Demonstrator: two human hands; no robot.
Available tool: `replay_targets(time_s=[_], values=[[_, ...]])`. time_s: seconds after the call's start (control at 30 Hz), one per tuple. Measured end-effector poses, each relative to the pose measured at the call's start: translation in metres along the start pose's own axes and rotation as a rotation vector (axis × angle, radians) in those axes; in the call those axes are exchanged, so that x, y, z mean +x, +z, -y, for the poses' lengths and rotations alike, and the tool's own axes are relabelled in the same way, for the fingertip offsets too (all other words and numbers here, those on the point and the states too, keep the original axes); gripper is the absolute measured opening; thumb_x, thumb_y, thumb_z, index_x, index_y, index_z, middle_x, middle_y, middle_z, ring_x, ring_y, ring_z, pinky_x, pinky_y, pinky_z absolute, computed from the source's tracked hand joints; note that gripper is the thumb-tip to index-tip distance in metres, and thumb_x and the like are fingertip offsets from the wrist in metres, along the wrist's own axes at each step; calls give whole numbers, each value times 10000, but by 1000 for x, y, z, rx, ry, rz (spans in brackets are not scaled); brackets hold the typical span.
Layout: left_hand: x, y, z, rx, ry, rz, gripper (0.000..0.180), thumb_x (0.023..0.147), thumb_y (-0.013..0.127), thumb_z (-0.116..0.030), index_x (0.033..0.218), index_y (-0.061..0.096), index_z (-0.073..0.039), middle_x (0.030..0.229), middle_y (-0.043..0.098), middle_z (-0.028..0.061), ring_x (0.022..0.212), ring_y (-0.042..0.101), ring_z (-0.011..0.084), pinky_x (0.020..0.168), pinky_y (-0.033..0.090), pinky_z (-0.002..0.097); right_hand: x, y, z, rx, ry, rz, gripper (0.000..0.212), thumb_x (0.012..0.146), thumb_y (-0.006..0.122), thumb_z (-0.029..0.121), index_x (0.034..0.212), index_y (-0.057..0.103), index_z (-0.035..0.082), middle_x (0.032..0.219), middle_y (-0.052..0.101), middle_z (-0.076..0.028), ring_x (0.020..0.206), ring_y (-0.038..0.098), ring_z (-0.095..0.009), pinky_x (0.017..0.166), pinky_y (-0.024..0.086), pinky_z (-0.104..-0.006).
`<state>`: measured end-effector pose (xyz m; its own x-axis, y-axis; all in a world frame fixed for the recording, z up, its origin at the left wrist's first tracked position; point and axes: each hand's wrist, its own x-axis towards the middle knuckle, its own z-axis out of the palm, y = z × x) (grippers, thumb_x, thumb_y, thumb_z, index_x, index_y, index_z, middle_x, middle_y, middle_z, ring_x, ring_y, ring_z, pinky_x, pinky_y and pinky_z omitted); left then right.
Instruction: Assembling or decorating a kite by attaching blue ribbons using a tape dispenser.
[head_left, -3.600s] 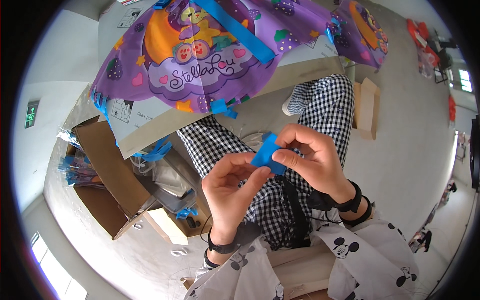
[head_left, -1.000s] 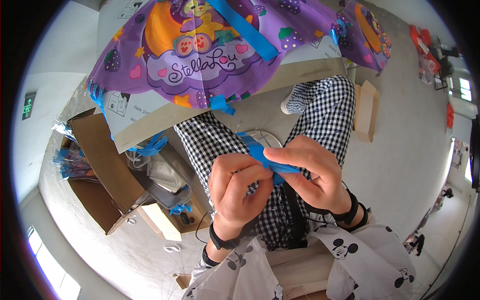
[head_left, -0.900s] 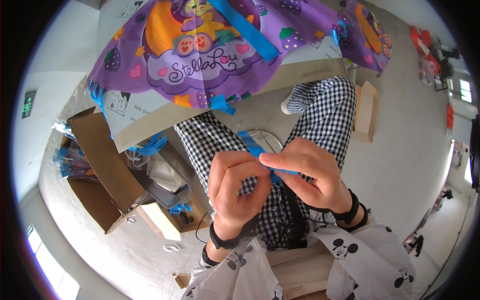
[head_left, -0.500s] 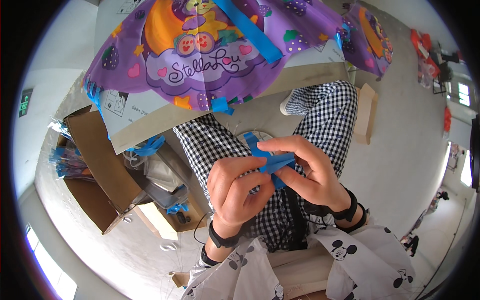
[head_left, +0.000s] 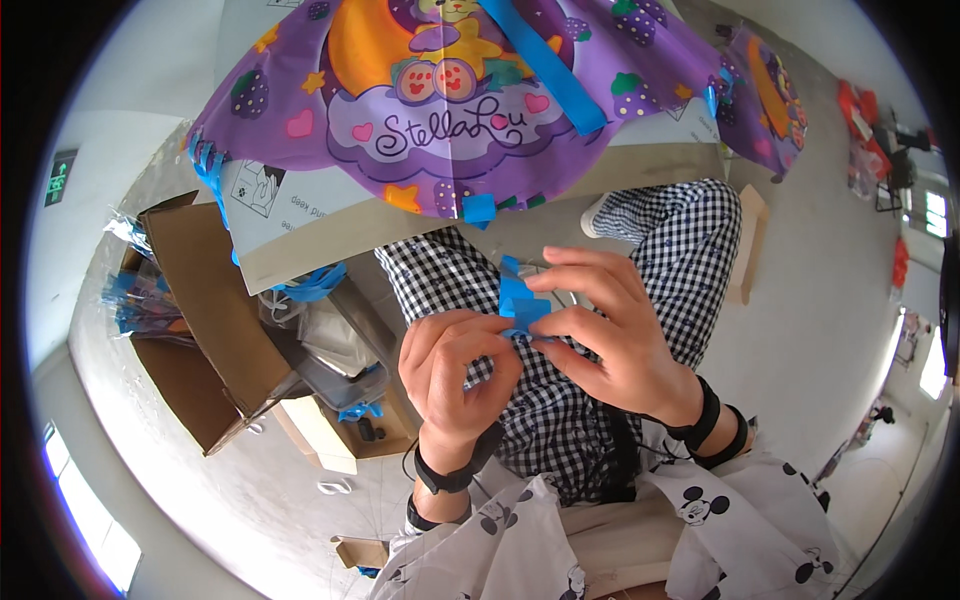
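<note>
Above my lap, a short folded strip of thin blue material (head_left: 513, 290) is held between both hands. My left hand (head_left: 448, 370) is closed, with thumb and forefinger pinching the lower end of the strip. My right hand (head_left: 625, 345) grips its right side between thumb and forefinger, while the upper finger stays raised off it. Beyond my knees a purple printed sheet (head_left: 300, 90), with a cartoon figure, moon and stars, drapes over a table. A long blue band (head_left: 545, 70) lies across it, and a small blue piece (head_left: 478, 209) sits at its lower edge.
The table edge (head_left: 290, 262) runs just past my knees. On the left stands an open cardboard box (head_left: 215, 300) with packaged items beside it. Next to that are a grey bin (head_left: 340, 340) with blue strips and clear bags, and a smaller open carton (head_left: 320, 440).
The blue strip has been turned and its folds now sit differently. My right hand's upper finger has lifted off it. The view has shifted slightly, moving the surroundings rightward.
</note>
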<state>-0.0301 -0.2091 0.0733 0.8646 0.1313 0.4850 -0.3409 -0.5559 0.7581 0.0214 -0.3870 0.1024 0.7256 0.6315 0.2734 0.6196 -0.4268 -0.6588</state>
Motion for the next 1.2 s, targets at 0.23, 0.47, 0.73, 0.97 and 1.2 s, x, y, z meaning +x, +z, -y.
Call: replay_targets(time_s=[0.23, 0.47, 0.73, 0.97, 1.2], values=[[-3, -27, 5, 116, -145, 85, 240, 588, 696, 51, 774, 588, -55, 775, 670, 59, 752, 627, 235, 632, 459, 329, 22, 29, 18, 138, -211, -55, 623, 664, 746, -33, 1241, 521, 38, 1162, 599, -125, 1084, 594, -310, 872, 500, -422], [-15, -45, 20, -206, -275, -44, 235, 619, 660, 112, 796, 577, -17, 794, 671, 136, 697, 636, 219, 642, 496, 305, 34, 38, 29, 568, 208, 110, 703, 757, 731, 35, 1368, 384, 65, 1137, 584, -103, 909, 632, -241, 758, 528, -342], [-16, -21, 57, -551, -699, -256, 119, 860, 612, 48, 928, 535, -12, 878, 639, 56, 771, 568, 72, 685, 450, 203, 40, 81, -9, 751, 527, 217, 191, 842, 696, 119, 946, 569, 22, 833, 615, -25, 747, 568, -120, 687, 451, -274], [-11, -13, 77, -714, -985, 39, 514, 899, 685, -256, 1279, 501, 36, 1018, 669, 99, 859, 625, 104, 701, 504, 230, 39, 123, -21, 1249, 867, -59, 173, 1001, 488, 169, 1071, 477, 12, 853, 616, -49, 782, 642, -103, 665, 495, -230], [-27, -34, 68, -342, -598, 580, 603, 722, 836, -304, 1161, 595, 32, 1064, 660, 110, 992, 612, 174, 874, 484, 324, 55, 76, -22, 1499, 830, -303, 208, 1014, 436, 228, 1092, 466, 37, 903, 666, -149, 811, 685, -251, 760, 557, -348]])
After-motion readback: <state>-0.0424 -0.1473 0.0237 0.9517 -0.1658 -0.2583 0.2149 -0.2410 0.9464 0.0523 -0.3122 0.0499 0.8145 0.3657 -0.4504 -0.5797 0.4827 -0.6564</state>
